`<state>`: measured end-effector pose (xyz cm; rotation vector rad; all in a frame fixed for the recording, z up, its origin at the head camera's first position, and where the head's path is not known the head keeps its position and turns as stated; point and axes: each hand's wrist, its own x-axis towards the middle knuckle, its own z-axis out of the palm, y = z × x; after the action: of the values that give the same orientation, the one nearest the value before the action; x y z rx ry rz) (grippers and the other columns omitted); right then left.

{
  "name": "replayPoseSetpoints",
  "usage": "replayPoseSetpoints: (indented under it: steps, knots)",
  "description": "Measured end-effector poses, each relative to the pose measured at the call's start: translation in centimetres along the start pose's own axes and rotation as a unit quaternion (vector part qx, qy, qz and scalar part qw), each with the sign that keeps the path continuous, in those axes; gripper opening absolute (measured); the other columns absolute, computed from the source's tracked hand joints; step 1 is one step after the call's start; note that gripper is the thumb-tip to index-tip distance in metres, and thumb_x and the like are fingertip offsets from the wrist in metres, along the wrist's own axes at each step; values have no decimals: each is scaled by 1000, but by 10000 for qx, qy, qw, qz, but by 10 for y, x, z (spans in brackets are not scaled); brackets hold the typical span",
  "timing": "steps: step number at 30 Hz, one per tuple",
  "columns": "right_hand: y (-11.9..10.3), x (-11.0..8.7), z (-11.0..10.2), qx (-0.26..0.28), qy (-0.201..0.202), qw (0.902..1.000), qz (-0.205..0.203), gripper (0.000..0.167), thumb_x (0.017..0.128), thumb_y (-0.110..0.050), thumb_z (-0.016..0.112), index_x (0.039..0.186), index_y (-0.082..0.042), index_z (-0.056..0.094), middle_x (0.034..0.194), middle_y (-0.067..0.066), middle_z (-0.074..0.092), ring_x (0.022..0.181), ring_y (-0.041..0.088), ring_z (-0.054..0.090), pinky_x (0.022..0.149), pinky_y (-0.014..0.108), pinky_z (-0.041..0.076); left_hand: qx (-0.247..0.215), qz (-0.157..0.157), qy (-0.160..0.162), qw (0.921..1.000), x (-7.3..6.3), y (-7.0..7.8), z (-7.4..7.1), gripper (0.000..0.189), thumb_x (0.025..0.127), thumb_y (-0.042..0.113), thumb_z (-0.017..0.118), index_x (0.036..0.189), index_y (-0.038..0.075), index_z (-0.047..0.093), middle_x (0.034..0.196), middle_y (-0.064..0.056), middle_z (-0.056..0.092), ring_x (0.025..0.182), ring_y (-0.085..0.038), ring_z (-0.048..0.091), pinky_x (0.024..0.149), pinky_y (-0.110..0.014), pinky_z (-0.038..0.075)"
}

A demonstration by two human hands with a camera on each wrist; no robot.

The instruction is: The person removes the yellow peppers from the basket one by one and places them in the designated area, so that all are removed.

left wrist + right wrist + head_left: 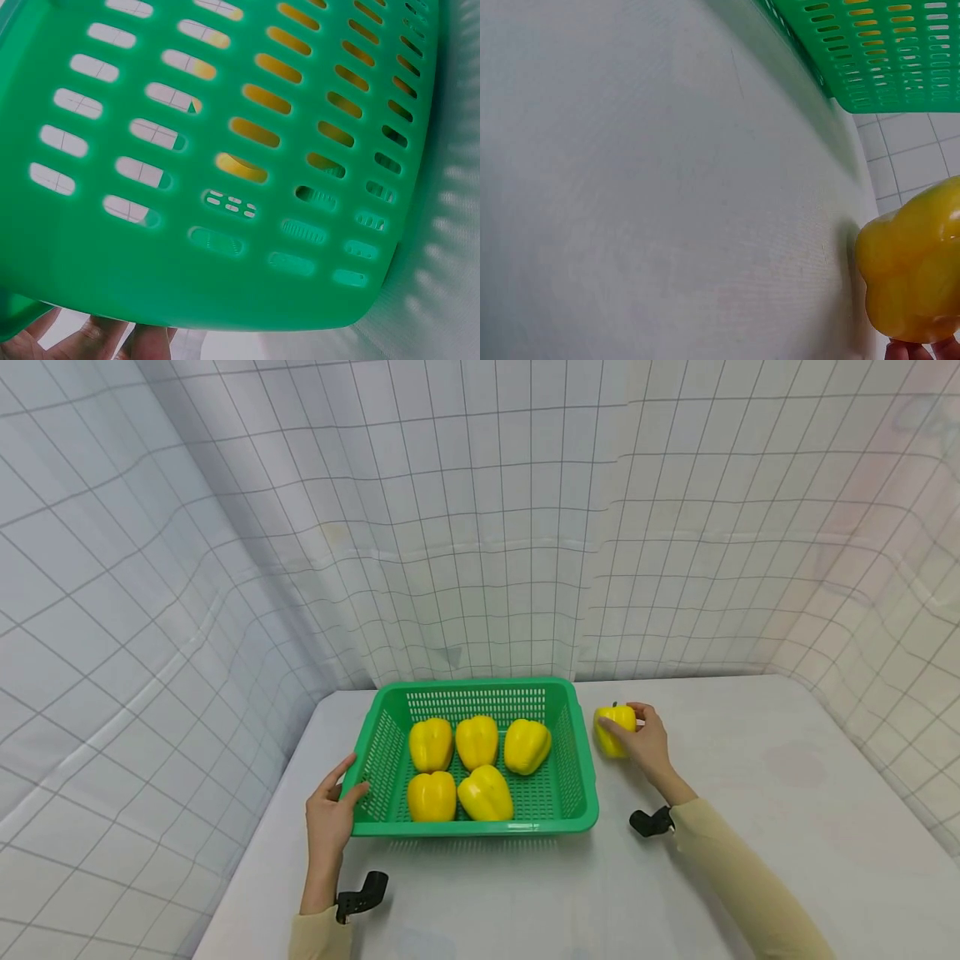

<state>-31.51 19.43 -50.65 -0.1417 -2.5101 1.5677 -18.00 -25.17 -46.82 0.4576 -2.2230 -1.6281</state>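
A green slotted plastic basket point(472, 829) stands on the table, holding several yellow bell peppers point(432, 797): three across the back, two in front. My left hand point(328, 817) grips its left rim, thumb over the edge. In the left wrist view the fingers point(90, 341) show beyond the basket wall point(187, 285), with yellow visible through the slots. Just right of the basket, my right hand point(652, 747) holds another yellow bell pepper point(615, 747), its green stem pointing up. The right wrist view shows that pepper point(911, 270) close up, fingertips point(946, 349) against its lower side.
The white table point(750, 760) reaches out on both sides of the basket. White grid-patterned curtains point(480, 527) hang behind it and along both sides. A black wrist camera point(362, 897) sits on the left wrist, another camera point(651, 822) on the right.
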Motion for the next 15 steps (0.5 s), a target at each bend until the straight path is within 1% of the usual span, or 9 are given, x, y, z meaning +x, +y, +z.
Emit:
replayPoseSetpoints:
  steps: [8,15]
  knots:
    - [4,2,1,-92,-186,9998,2,73,85,-45,68,135,-1,40,126,20,44,99,31,46,85,39,40,4,-52,74,10000,0,2,1,45,89,10,66,133,16,58,102,-21,65,70,-17,63,55,-27,49]
    - [5,3,0,-75,-223,9997,24,74,85,-47,67,135,0,39,126,21,43,103,33,46,88,42,40,51,3,3,10000,-1,3,0,45,90,12,66,134,14,57,104,-22,64,69,-15,63,54,-26,48]
